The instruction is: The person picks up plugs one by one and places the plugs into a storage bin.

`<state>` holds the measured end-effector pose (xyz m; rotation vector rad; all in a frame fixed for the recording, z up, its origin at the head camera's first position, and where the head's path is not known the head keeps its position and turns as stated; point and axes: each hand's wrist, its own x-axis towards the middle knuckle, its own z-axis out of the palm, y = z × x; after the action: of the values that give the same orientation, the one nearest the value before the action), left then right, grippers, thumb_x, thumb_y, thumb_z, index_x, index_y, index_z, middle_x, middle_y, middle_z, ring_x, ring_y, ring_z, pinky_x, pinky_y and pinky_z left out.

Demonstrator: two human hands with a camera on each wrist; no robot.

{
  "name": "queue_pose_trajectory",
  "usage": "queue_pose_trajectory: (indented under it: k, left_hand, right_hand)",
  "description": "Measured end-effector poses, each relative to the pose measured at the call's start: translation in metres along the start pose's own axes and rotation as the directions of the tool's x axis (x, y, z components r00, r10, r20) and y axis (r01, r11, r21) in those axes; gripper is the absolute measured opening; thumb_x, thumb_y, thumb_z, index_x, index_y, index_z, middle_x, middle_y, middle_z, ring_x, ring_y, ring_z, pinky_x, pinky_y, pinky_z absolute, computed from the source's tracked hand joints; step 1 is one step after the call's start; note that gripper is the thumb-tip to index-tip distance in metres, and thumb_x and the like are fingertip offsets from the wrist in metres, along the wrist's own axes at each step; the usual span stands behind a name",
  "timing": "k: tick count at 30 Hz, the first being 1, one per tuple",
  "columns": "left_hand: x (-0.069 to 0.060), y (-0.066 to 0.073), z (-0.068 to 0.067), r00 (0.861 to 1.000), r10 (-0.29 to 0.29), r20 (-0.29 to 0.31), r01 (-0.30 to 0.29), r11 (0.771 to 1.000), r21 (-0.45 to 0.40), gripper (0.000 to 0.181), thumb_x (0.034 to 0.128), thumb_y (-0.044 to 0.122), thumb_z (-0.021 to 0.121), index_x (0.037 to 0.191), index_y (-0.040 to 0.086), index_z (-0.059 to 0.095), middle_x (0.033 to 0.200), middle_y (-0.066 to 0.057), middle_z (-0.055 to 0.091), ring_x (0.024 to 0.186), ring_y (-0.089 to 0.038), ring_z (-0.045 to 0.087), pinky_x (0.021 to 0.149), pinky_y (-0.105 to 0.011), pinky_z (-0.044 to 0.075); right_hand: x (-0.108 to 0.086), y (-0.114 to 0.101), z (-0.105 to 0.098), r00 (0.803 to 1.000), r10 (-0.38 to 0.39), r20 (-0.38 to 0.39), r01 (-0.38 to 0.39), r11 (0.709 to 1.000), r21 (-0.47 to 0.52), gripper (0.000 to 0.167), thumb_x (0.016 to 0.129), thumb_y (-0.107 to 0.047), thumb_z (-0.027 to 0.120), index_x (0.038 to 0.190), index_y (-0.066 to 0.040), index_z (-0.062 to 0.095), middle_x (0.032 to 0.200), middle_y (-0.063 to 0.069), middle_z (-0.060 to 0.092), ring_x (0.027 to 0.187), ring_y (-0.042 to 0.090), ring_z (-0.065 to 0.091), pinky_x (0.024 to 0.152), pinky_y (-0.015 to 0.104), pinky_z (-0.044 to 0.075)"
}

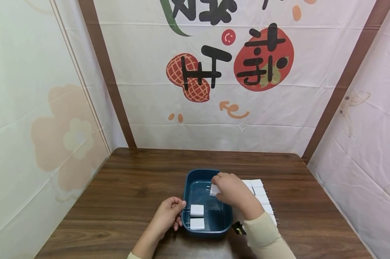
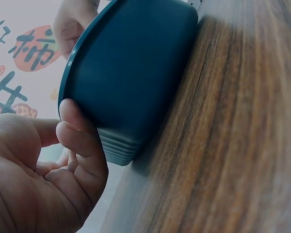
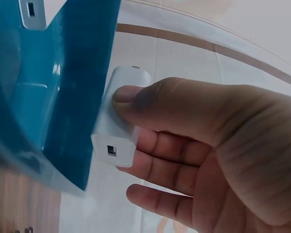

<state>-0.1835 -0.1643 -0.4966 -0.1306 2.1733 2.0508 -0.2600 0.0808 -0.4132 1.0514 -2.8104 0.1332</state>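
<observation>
A dark blue plastic box (image 1: pixel 198 194) stands on the wooden table. My left hand (image 1: pixel 168 214) grips its left rim, thumb and curled fingers at the edge in the left wrist view. Inside, along the left wall, two white USB chargers lie one behind the other: a rear charger (image 1: pixel 196 210) and a front charger (image 1: pixel 197 223), prongs to the left. Over the box's right rear part, my right hand (image 1: pixel 232 190) pinches another white USB charger (image 3: pixel 117 114) between thumb and fingers. Its prongs point left in the head view; the right wrist view shows its USB port.
Right of the box, several white chargers (image 1: pixel 262 200) lie in rows, partly behind my right arm, prongs pointing right. A small black and yellow object (image 1: pixel 239 228) sits by the box's front right corner. Printed cloth (image 1: pixel 149 104) hangs behind and beside the table.
</observation>
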Motion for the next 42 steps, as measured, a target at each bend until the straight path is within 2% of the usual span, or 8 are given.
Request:
queue_pose_trajectory:
  k: [6,15,24,31,37,42]
  left_hand:
    - [-0.001,0.001,-0.001,1.0,0.002,-0.007,-0.002,1.0,0.001,0.033,0.1049,0.025,0.06,0.111,-0.007,0.055,0.066,-0.004,0.057,0.047,-0.011,0.054,0.041,-0.022,0.044]
    - [0.0,0.0,0.0,1.0,0.006,-0.003,-0.006,1.0,-0.008,0.034,0.1045,0.026,0.061,0.111,-0.006,0.055,0.065,-0.003,0.057,0.047,-0.011,0.054,0.04,-0.022,0.044]
    - [0.001,-0.001,0.001,1.0,-0.004,-0.015,0.004,1.0,0.007,0.033,0.1049,0.028,0.06,0.111,-0.005,0.056,0.066,-0.004,0.057,0.048,-0.013,0.055,0.041,-0.022,0.045]
    - [0.002,-0.001,0.0,1.0,-0.01,-0.006,0.01,1.0,0.005,0.033,0.105,0.027,0.06,0.112,-0.005,0.056,0.066,-0.004,0.058,0.048,-0.013,0.055,0.041,-0.023,0.045]
    - [0.002,-0.001,-0.001,1.0,-0.007,0.001,0.007,1.0,-0.004,0.034,0.105,0.027,0.06,0.112,-0.006,0.055,0.065,-0.004,0.058,0.048,-0.013,0.056,0.04,-0.022,0.044]
    - [0.003,-0.002,-0.001,1.0,-0.011,0.004,0.011,1.0,-0.003,0.034,0.1052,0.027,0.06,0.113,-0.006,0.055,0.066,-0.004,0.058,0.049,-0.013,0.056,0.04,-0.022,0.045]
  right_hand:
    - [0.007,-0.01,0.006,0.999,-0.031,0.025,0.031,0.999,-0.02,0.035,0.088,-0.025,0.082,0.119,-0.013,0.072,0.113,0.003,0.071,0.101,0.017,0.066,0.094,0.04,0.057]
    - [0.007,-0.013,0.01,0.997,-0.062,0.044,0.064,0.997,-0.046,0.035,0.087,-0.027,0.083,0.118,-0.014,0.073,0.109,0.001,0.071,0.094,0.014,0.064,0.085,0.036,0.058]
    - [0.012,-0.023,-0.008,0.994,-0.068,0.088,0.07,0.997,-0.022,0.036,0.088,-0.026,0.082,0.121,-0.015,0.072,0.113,0.001,0.071,0.097,0.014,0.065,0.09,0.036,0.058]
    - [0.027,-0.03,-0.016,0.988,-0.122,0.092,0.125,0.991,-0.038,0.035,0.088,-0.025,0.082,0.121,-0.014,0.072,0.112,0.001,0.071,0.095,0.013,0.066,0.088,0.034,0.058]
    - [0.04,-0.034,-0.009,0.981,-0.124,0.146,0.122,0.992,0.023,0.037,0.09,-0.025,0.082,0.123,-0.013,0.072,0.114,0.0,0.071,0.095,0.012,0.066,0.087,0.032,0.058]
    - [0.048,-0.035,0.001,0.977,-0.125,0.172,0.121,0.992,0.036,0.037,0.089,-0.025,0.082,0.123,-0.014,0.072,0.115,0.0,0.071,0.099,0.012,0.068,0.087,0.029,0.058]
